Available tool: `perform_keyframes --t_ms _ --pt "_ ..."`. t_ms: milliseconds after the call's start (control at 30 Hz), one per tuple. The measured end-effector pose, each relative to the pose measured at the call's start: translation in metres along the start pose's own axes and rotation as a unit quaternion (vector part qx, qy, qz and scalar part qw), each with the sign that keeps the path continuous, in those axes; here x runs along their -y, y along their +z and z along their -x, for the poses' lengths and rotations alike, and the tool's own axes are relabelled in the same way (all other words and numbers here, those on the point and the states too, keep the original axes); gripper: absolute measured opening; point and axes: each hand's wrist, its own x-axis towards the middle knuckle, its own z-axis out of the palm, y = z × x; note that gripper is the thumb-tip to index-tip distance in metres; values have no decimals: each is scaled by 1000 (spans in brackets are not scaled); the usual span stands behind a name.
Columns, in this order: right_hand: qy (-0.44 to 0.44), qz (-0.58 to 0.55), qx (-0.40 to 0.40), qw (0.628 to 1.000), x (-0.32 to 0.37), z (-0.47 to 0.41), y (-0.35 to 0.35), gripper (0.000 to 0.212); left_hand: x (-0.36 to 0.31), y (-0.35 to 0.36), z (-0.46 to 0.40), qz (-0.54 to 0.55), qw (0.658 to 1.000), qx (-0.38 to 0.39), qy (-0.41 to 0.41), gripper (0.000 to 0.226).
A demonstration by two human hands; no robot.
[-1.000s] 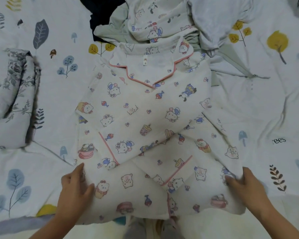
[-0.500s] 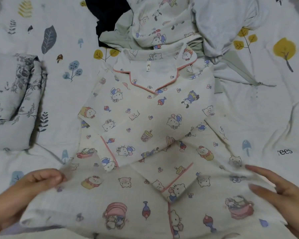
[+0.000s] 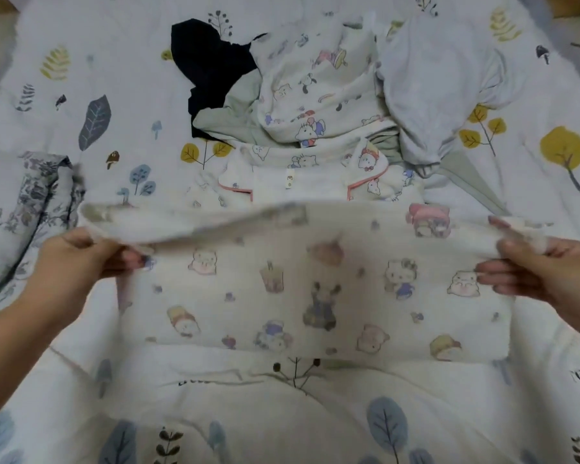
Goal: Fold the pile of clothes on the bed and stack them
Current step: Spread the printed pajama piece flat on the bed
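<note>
head view: cartoon-print pyjama top (image 3: 302, 283) at the middle of the leaf-print bedsheet (image 3: 282, 413), its lower half raised over the collar, each hem corner pinched by the left hand (image 3: 77, 259) and right hand (image 3: 546, 272), unfolded pile of clothes (image 3: 332, 92) beyond, folded floral fabric (image 3: 37, 209) at left.

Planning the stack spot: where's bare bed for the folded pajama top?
Bare sheet lies between the grey floral bedding and the pajama top, and right of the unfolded pile. The near strip below the top is free too. It is crowded behind the collar, and both hands grip the hem.
</note>
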Motion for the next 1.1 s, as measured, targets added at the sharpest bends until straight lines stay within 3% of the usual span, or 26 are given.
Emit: perform_keyframes --t_ms 100,233,433,500,567,667,767,800,867,967,1100 --pt "-14 -3 -53 998 18 -30 14 16 -28 23 -26 60 998 -11 28 30" --pt "-31 -31 -129 991 33 -71 32 14 -44 48 -62 107 993 -31 31 26" --pt "1 -8 -191 982 28 -124 60 9 -35 84 -109 85 992 -78 -49 14" --pt "19 92 -224 970 25 -133 70 44 -34 95 -117 -34 990 -114 -76 36" --pt "-48 224 -248 941 26 -127 88 61 -41 113 -106 -165 979 -121 -1 53" --pt "-223 350 -191 890 21 -100 141 67 -46 157 -68 -254 939 -46 227 59" --pt "-276 529 -63 800 -3 -96 190 68 -29 197 -50 -402 851 60 332 65" --pt "-258 579 -31 773 -14 -102 194 69 -21 203 -54 -444 825 91 337 65" --pt "-205 624 -2 754 -30 -122 184 69 -1 204 -69 -498 799 119 315 70" --pt "-167 640 13 750 -41 -140 167 70 15 201 -88 -517 798 119 287 79" --pt "-128 646 42 751 -18 -130 175 66 -3 202 -81 -558 778 138 253 69"
